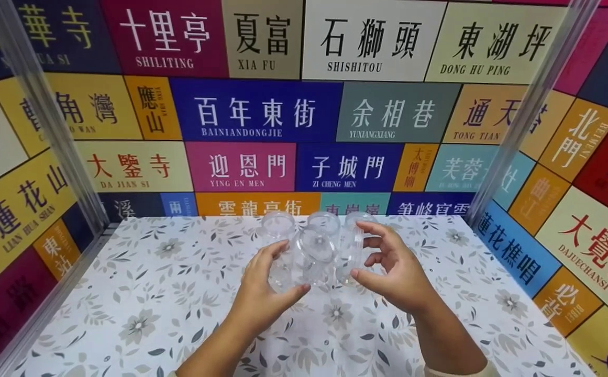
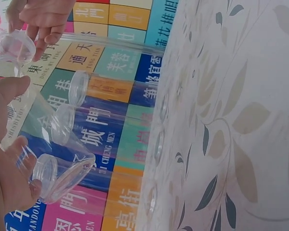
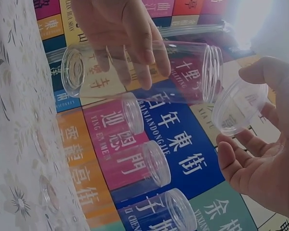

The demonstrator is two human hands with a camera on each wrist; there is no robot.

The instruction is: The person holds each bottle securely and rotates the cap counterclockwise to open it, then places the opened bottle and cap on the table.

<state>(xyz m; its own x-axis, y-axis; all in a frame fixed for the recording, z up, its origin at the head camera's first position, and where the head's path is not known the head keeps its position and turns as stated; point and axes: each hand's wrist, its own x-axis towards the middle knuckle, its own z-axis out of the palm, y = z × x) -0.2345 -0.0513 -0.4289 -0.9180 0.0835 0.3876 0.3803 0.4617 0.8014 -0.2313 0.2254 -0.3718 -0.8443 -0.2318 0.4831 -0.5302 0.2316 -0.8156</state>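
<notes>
In the head view my left hand [image 1: 267,290] grips a clear plastic jar [image 3: 139,72], tilted above the table, its base toward the camera. The jar's threaded mouth is uncovered. My right hand [image 1: 395,267] pinches a clear screw lid [image 3: 238,108] by its rim between thumb and fingers. In the right wrist view the lid sits tilted beside the jar's mouth; whether they touch, I cannot tell. Beyond the hands stand three clear jars in a row, a left jar [image 3: 135,115], a middle jar [image 3: 156,163] and a right jar [image 3: 180,209], each with a lid on.
A white table covering [image 1: 141,324] with grey flowers and leaves lies under everything. Behind it rises a wall [image 1: 256,110] of coloured signs with Chinese lettering. Clear upright posts stand at the back left and at the back right [image 1: 529,115].
</notes>
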